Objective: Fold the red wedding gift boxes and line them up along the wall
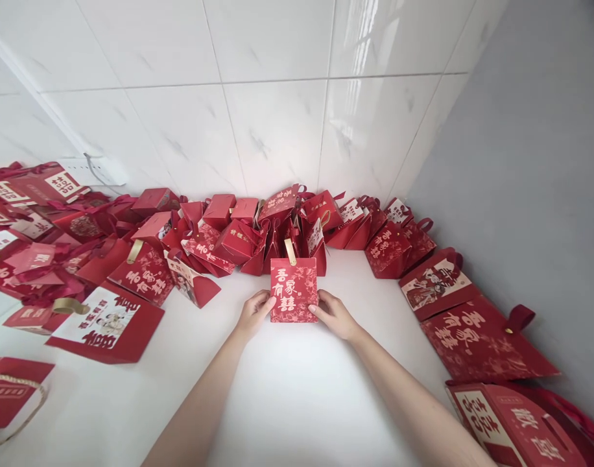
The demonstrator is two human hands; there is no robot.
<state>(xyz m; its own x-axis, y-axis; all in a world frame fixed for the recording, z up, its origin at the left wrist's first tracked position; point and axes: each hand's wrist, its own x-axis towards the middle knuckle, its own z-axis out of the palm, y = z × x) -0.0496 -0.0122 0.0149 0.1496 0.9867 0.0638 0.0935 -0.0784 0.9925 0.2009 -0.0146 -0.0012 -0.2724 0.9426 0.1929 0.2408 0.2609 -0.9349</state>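
Note:
A red gift box with cream lettering and a floral print stands in front of me, a gold ribbon loop rising from its top edge. My left hand grips its left side, the thumb on the front face. On the opposite side my right hand holds the box the same way, thumb on the lower right of the front. The fingers behind the box are hidden. Just beyond it, several red gift boxes with ribbon handles crowd together, among them a tilted floral one.
More red boxes pile up at the left, including one with a white picture panel and one with a cord handle. Larger boxes line the right side of the white table. A power strip lies by the tiled wall.

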